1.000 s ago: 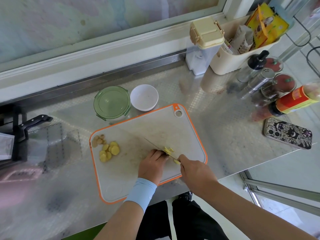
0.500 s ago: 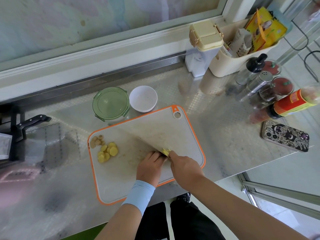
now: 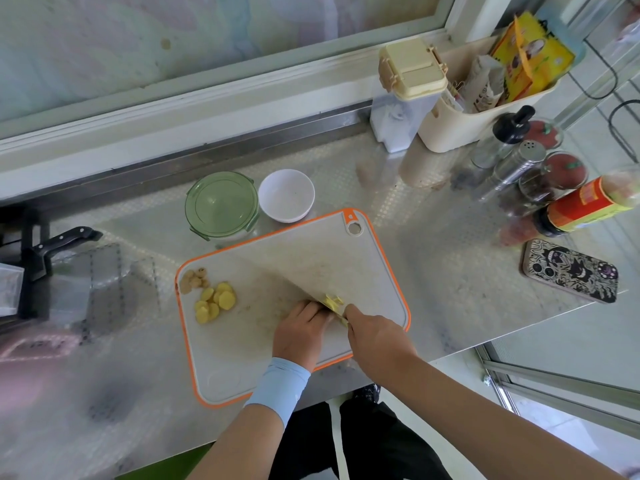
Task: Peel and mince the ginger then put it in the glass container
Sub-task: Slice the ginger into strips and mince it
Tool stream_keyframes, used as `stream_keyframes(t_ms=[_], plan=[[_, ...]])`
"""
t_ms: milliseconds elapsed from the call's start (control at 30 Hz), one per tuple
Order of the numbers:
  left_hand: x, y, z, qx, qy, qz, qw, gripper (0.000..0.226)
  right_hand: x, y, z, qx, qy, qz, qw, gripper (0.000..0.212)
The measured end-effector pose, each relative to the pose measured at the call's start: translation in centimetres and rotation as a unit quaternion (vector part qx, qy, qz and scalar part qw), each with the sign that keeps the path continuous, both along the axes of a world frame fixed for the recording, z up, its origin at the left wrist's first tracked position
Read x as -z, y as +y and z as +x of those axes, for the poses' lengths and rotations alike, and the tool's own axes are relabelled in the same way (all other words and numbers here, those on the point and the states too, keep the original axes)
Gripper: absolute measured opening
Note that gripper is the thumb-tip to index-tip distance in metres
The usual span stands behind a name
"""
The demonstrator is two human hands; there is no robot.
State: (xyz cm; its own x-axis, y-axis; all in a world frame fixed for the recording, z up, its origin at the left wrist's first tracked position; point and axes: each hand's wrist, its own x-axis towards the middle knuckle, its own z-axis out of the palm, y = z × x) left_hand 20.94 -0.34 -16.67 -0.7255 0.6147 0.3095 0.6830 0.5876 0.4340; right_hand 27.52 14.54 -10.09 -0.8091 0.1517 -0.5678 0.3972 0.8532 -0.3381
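An orange-rimmed cutting board (image 3: 377,271) lies on the steel counter. My right hand (image 3: 377,336) grips a knife whose blade (image 3: 298,289) runs up and left across the board. My left hand (image 3: 299,332), fingers curled, holds down yellow ginger pieces (image 3: 332,301) beside the blade. Peeled ginger slices (image 3: 216,301) and brownish peel scraps (image 3: 194,278) sit at the board's left side. The glass container with a green lid (image 3: 221,204) stands just behind the board, lid on.
A white bowl (image 3: 286,195) stands beside the container. At the right are a phone (image 3: 569,270), a red-labelled sauce bottle (image 3: 585,206), shakers and jars, a cream caddy (image 3: 481,123) and a lidded box (image 3: 408,95). A black-handled knife (image 3: 64,239) lies far left. The counter edge runs near my body.
My right hand with the knife has shifted left, closer to my left hand, cutting through the ginger. The left hand stays on the ginger.
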Motion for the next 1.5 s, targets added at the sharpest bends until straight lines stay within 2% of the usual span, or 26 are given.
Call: stream_keyframes(t_ms=[233, 700, 833, 933, 1000, 1233, 1500], plan=[[-0.2, 0.0, 0.0, -0.010, -0.012, -0.014, 1.000, 0.039, 0.6, -0.6, -1.7, -0.006, 0.011, -0.011, 1.000, 0.018], [-0.1, 0.0, 0.0, -0.009, 0.006, 0.014, 1.000, 0.023, -0.3, 0.5, 0.9, -0.002, -0.008, -0.001, 1.000, 0.014], [0.1, 0.1, 0.1, -0.010, -0.005, 0.010, 1.000, 0.026, 0.3, -0.4, -1.0, 0.000, -0.006, -0.005, 1.000, 0.022], [0.1, 0.0, 0.1, -0.010, -0.016, -0.006, 1.000, 0.034, 0.4, -0.9, -2.6, -0.007, 0.007, -0.015, 1.000, 0.011], [0.2, -0.1, 0.1, -0.011, -0.017, -0.010, 1.000, 0.032, 0.4, -0.9, -2.9, -0.010, 0.015, -0.018, 1.000, 0.009], [-0.2, 0.1, 0.0, -0.006, 0.003, 0.025, 1.000, 0.038, -0.3, -0.3, -0.7, 0.003, 0.015, -0.016, 1.000, 0.009], [-0.3, 0.1, 0.0, -0.001, 0.002, 0.022, 1.000, 0.033, -0.2, 0.2, 0.0, -0.003, 0.002, -0.009, 1.000, 0.011]])
